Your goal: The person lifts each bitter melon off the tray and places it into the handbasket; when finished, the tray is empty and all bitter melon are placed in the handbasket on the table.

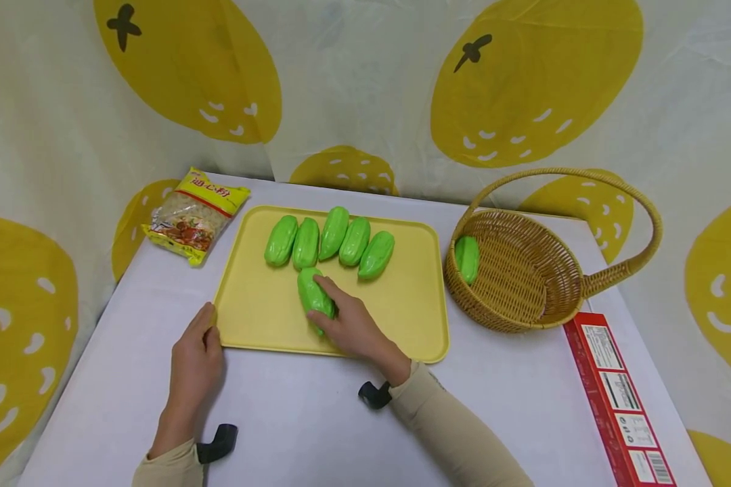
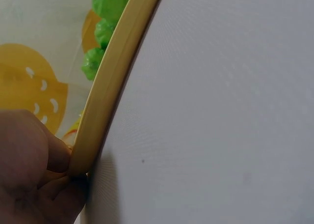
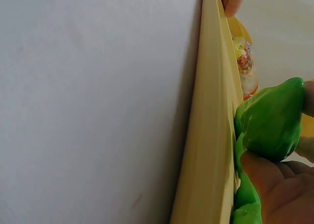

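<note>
My right hand point(image 1: 356, 325) grips a green, ridged, glossy fruit-or-vegetable-shaped piece point(image 1: 314, 292) between thumb and fingers, over the near half of a yellow tray point(image 1: 262, 318). In the right wrist view the held green piece point(image 3: 274, 121) looks tilted, its end toward the camera. At the tray's near left corner my left hand point(image 1: 197, 355) pinches the rim; the left wrist view shows its fingers point(image 2: 56, 153) about the tray edge point(image 2: 105, 81). Several similar green pieces point(image 1: 306, 245) lie in a row across the tray's far half.
Right of the tray stands a wicker basket point(image 1: 514, 318) with a tall arched handle and one green piece point(image 1: 466, 260) inside. A yellow packet of noodles point(image 1: 195, 215) lies beyond the tray's left side. A long red box point(image 1: 597, 399) lies near the table's right edge.
</note>
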`<state>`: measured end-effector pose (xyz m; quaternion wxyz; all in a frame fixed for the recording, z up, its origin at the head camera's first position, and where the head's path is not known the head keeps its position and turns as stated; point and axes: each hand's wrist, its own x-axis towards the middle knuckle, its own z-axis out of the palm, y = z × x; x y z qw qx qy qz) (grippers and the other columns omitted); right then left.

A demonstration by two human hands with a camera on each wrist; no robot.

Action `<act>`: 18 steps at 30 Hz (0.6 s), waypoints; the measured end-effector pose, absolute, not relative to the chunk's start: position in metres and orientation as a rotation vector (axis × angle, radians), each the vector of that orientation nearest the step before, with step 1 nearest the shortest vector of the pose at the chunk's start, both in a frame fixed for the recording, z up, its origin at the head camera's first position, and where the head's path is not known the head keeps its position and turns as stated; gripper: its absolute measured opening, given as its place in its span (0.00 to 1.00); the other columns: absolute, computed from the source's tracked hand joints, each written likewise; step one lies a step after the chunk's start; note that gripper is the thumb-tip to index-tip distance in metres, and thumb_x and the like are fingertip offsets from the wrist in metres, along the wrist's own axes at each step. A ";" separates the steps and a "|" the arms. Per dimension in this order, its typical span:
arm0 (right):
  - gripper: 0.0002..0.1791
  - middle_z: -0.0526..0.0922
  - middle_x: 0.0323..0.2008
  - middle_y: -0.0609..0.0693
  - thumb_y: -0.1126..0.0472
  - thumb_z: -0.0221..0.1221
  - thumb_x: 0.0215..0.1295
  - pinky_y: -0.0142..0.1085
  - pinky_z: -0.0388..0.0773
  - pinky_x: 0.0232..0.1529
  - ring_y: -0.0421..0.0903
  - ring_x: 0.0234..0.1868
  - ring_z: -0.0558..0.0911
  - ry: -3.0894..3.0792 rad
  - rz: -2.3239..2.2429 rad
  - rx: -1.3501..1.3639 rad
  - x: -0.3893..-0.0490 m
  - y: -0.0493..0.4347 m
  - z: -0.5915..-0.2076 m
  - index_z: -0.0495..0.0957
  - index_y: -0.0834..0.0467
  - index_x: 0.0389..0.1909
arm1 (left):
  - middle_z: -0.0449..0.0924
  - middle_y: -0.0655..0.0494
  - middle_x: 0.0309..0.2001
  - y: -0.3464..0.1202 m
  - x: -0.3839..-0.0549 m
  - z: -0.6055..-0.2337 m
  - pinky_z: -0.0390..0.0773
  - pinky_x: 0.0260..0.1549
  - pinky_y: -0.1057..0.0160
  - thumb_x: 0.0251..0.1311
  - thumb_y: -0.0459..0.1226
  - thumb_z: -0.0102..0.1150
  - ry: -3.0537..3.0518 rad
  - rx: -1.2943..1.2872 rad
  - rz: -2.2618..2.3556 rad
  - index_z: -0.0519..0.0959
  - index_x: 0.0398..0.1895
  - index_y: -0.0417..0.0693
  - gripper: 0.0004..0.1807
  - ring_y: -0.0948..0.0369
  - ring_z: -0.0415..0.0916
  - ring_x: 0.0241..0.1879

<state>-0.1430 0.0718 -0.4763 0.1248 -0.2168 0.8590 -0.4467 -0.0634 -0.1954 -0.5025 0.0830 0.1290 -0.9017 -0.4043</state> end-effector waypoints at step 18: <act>0.37 0.72 0.73 0.54 0.50 0.61 0.72 0.45 0.75 0.70 0.46 0.71 0.74 2.485 -1.550 -0.504 -0.150 0.092 -0.453 0.61 0.45 0.78 | 0.60 0.38 0.77 -0.193 -0.063 -0.502 0.66 0.72 0.40 0.76 0.26 0.41 -2.720 0.433 -1.212 0.58 0.77 0.34 0.28 0.42 0.59 0.77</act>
